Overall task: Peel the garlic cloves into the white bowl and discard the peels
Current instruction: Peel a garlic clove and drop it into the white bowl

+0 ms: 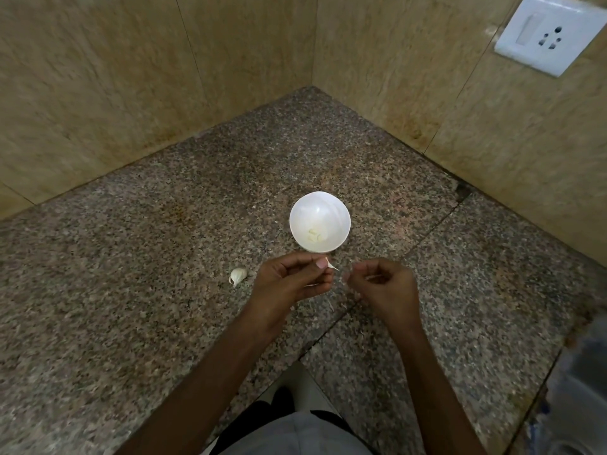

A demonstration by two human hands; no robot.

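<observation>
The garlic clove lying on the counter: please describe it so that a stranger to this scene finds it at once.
On the speckled granite counter in the wall corner stands a white bowl. The garlic clove lies on the stone nearer than the bowl and to its left, left of the left hand. Unlike the peeled cloves inside the bowl, it lies alone, in white skin.

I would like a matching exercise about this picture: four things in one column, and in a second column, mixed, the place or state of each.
1. bowl
2. loose clove
3. left hand
4. socket

a. on the wall, upper right
b. pinches a second clove
c. contains peeled cloves
d. lies on the counter, untouched

Pairs: 1-c, 2-d, 3-b, 4-a
</observation>
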